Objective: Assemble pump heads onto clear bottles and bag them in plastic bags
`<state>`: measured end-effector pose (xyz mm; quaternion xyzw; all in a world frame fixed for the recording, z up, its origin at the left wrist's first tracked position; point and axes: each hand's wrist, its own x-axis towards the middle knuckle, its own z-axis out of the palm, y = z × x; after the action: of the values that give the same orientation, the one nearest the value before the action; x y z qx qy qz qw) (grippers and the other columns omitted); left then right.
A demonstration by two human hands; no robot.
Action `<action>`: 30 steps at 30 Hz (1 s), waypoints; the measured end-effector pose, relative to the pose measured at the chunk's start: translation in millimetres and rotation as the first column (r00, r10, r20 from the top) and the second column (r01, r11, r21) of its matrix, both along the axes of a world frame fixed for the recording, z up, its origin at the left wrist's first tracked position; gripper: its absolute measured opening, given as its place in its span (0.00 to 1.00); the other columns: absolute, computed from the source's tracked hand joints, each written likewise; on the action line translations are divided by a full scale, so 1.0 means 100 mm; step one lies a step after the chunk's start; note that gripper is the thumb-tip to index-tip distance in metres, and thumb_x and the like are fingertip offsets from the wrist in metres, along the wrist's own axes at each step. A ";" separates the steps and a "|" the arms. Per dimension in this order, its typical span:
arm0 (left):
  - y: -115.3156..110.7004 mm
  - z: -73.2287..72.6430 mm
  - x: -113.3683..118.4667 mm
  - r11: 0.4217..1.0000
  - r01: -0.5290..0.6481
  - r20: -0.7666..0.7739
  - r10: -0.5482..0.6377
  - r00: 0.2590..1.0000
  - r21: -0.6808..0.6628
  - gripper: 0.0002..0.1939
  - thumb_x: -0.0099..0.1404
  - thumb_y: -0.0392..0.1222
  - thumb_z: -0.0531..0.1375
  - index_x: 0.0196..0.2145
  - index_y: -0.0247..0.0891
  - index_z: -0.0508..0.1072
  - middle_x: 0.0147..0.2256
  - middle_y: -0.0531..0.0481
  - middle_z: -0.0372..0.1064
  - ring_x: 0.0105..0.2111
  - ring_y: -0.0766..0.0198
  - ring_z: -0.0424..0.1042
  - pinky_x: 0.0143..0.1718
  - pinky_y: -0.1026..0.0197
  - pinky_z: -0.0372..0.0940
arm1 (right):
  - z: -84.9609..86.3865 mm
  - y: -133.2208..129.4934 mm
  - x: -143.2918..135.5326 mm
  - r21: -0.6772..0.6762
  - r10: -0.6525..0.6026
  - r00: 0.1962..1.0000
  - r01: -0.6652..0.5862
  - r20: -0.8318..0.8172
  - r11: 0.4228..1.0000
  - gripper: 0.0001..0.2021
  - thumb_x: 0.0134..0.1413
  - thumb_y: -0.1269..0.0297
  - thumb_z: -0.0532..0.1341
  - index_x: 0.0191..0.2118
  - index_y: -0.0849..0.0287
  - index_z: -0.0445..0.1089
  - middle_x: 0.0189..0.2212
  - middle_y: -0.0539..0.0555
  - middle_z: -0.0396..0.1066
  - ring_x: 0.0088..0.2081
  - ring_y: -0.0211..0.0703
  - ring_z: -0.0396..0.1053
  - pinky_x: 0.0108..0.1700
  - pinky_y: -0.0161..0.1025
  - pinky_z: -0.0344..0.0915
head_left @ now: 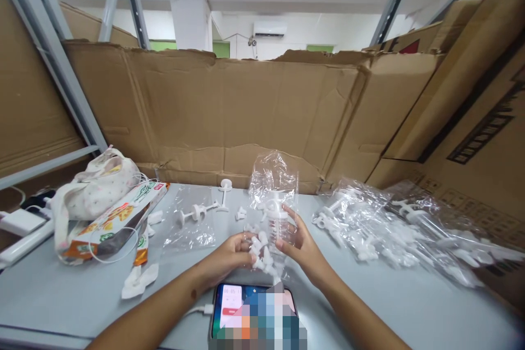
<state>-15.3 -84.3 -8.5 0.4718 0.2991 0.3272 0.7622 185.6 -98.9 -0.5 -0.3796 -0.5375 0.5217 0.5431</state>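
Note:
In front of me stands a clear plastic bag [274, 172], with a see-through ringed barrel [279, 227] that has a white top, like an icing syringe, inside it. Several small white nozzle-shaped pieces [264, 254] are bunched low on the bag's left side. My left hand [235, 254] is closed at those pieces, thumb and fingers pinching the bag's edge. Round the barrel's right side curls my right hand [298, 243], gripping it through the film. Behind my left hand, a white plunger [199, 212] lies on another clear bag [174, 235], and a second white plunger [225, 195] lies close by.
Packed bags of white parts [369, 224] are heaped at right. A phone [229, 311] with a cable lies at the front, partly blurred out. At left are a snack box [123, 213], a white cloth pouch [98, 180] and a power strip [28, 243]. Cardboard [246, 104] walls the back.

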 end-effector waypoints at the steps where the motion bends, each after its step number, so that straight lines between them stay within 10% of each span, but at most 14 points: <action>1: 0.00 -0.01 0.00 1.000 0.004 0.002 -0.004 1.000 0.001 0.26 0.49 0.32 0.66 0.47 0.34 0.67 0.37 0.46 0.72 0.36 0.62 0.71 0.39 0.61 0.63 | -0.01 0.01 0.00 0.005 -0.001 1.000 0.001 0.006 1.000 0.41 0.43 0.56 0.68 0.60 0.49 0.47 0.52 0.58 0.65 0.54 0.54 0.63 0.51 0.50 0.63; 12: 0.02 -0.10 0.01 0.996 0.048 0.048 -0.052 0.998 0.079 0.36 0.42 0.33 0.72 0.50 0.37 0.65 0.45 0.43 0.70 0.48 0.55 0.68 0.51 0.54 0.59 | -0.03 0.02 -0.01 0.025 -0.008 1.000 0.009 -0.016 1.000 0.40 0.44 0.56 0.67 0.60 0.50 0.46 0.49 0.58 0.67 0.50 0.52 0.67 0.50 0.49 0.64; 30: 0.00 -0.02 0.03 0.989 0.055 -0.018 -0.053 0.998 0.135 0.26 0.43 0.40 0.72 0.41 0.33 0.72 0.33 0.48 0.72 0.33 0.63 0.70 0.39 0.62 0.62 | -0.03 -0.01 -0.04 0.030 0.020 1.000 -0.020 0.000 0.999 0.39 0.44 0.55 0.67 0.59 0.49 0.47 0.51 0.58 0.65 0.52 0.53 0.65 0.53 0.49 0.61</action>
<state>-12.1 -84.1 -10.6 0.5326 0.2687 0.3227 0.7348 181.6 -100.1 -3.1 -0.3659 -0.5489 0.5190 0.5435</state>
